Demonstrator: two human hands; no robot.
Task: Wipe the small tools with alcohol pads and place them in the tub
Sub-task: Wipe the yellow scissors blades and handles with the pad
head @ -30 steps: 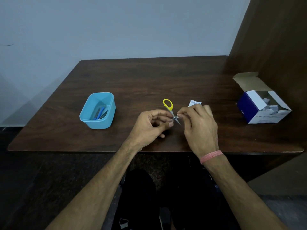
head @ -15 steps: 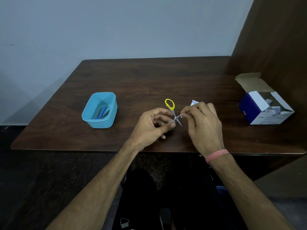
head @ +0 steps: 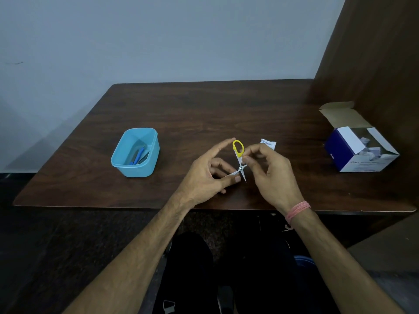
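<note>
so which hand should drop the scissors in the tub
Probably left. The blue tub sits on the left hand's side, and that hand already grips the scissors. The right hand is farther away.

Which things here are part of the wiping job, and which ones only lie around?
Job: scissors, held by left hand and right hand; blue tub; box of pads.
Lying about: torn wrapper on the table.

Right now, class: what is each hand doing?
Left hand: pinches the scissors by one blade.
Right hand: pinches a small white pad against the scissors.
</note>
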